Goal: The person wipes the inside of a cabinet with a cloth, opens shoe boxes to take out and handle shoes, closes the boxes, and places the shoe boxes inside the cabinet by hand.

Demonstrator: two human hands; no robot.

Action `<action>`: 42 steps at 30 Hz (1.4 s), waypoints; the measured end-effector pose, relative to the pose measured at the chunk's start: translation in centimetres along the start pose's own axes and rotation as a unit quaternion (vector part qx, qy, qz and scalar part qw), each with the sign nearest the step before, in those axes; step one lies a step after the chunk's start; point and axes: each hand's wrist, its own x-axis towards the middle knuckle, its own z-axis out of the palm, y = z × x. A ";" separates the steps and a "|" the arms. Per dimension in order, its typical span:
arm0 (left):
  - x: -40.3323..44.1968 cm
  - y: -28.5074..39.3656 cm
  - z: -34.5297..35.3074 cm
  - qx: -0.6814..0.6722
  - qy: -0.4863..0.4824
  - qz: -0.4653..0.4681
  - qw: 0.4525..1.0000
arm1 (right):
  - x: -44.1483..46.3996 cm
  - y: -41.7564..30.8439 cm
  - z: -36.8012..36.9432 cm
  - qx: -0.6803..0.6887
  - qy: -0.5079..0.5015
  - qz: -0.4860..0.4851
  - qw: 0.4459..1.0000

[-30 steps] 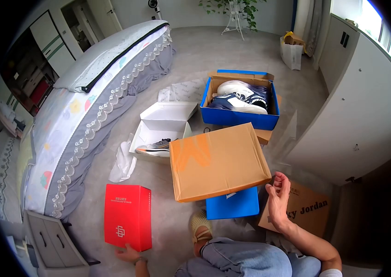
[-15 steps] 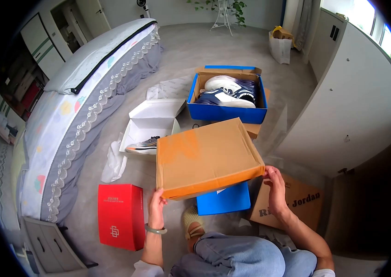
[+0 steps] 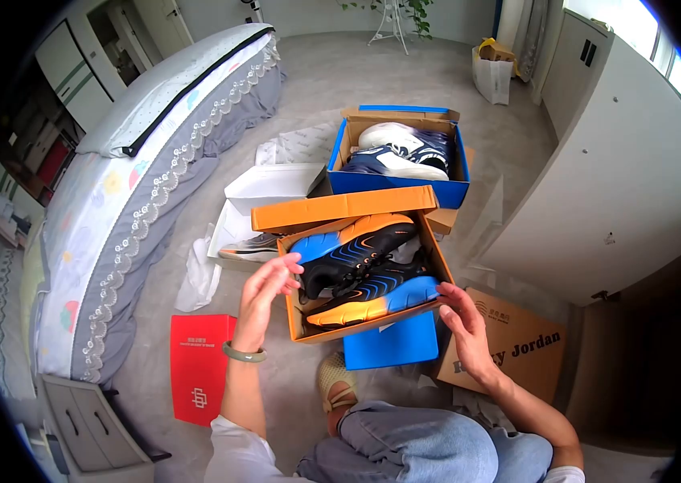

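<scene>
In the middle of the head view, an orange shoe box (image 3: 364, 328) has its lid (image 3: 340, 208) flipped up at the far side. Inside lies a pair of black sneakers (image 3: 364, 258) with blue and orange soles. My left hand (image 3: 258, 291), with a bangle at the wrist, is by the box's left wall, fingers apart and holding nothing. At the near right corner, my right hand (image 3: 467, 326) has its fingertips over the box edge and its thumb in front, gripping it. A blue box (image 3: 392, 344) shows partly beneath the orange box.
Behind stands an open blue shoe box (image 3: 405, 191) with white and navy sneakers. An open white box (image 3: 240, 221) holds a grey shoe. A red box (image 3: 199, 370) and a brown carton (image 3: 517, 342) flank my legs. The bed (image 3: 139, 185) is left; a white cabinet (image 3: 606, 169) is right.
The orange box was closed; its lid is now up and the sneakers show. My left hand has moved up from the box's front left corner and let go. My right hand stays near the right corner.
</scene>
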 end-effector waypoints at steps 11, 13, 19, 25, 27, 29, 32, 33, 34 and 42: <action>4.7 -1.0 2.2 0.535 0.175 0.269 0.782 | 0.0 0.2 0.0 -0.146 -0.039 0.005 0.988; 5.7 -1.2 1.5 0.497 0.098 0.277 0.816 | -0.1 0.3 -0.1 -0.183 -0.047 -0.037 0.981; 6.4 -6.9 2.9 0.686 -0.068 0.195 0.697 | -0.2 0.9 -0.2 -0.286 -0.080 -0.084 0.951; 8.8 -9.0 1.0 0.661 -0.117 0.194 0.715 | -0.9 0.7 -0.1 -0.479 -0.165 -0.123 0.854; 8.9 -6.5 1.0 0.582 -0.093 0.192 0.785 | -0.9 1.0 -0.1 -0.480 -0.166 -0.123 0.852; 9.6 -6.0 0.8 0.567 -0.076 0.180 0.800 | -0.9 1.2 0.0 -0.483 -0.166 -0.126 0.851; 9.4 -4.4 1.4 0.547 -0.051 0.190 0.814 | -0.9 1.2 -0.1 -0.505 -0.164 -0.144 0.835; 9.3 -3.6 1.7 0.539 -0.033 0.199 0.818 | -0.9 1.3 -0.1 -0.514 -0.164 -0.150 0.828; 9.4 -2.7 1.8 0.539 -0.038 0.168 0.825 | -1.1 1.4 -0.1 -0.522 -0.165 -0.154 0.823; 13.2 1.1 -1.0 0.485 -0.064 0.057 0.870 | -1.3 1.6 0.1 -0.539 -0.164 -0.166 0.809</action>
